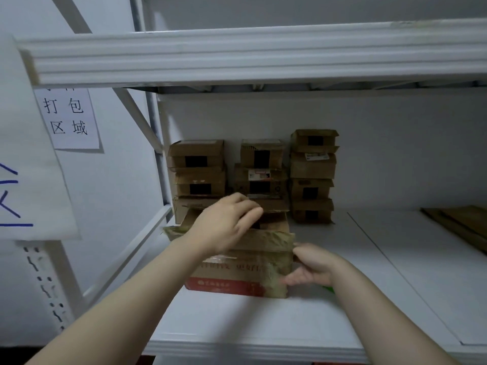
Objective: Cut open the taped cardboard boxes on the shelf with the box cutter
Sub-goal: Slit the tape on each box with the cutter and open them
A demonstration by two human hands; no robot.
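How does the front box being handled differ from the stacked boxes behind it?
The front box is larger, with a red band; the stacked boxes are smaller, with black patches. The front box sits unstacked, gripped by the right hand; the stacked boxes sit in columns against the back wall. Both are brown cardboard.

In the upper left of the frame you are facing a white paper sign [69, 118] that is showing four black printed characters, 打包 over 区域. At the far left a larger white sheet [15, 196] is carrying blue handwritten strokes, cut off and unreadable. Low in the centre, the cardboard box [245, 270] is showing red characters and a red band, both too blurred to read. White labels [317, 156] on the stacked boxes [312, 191] behind are coming out too small to read
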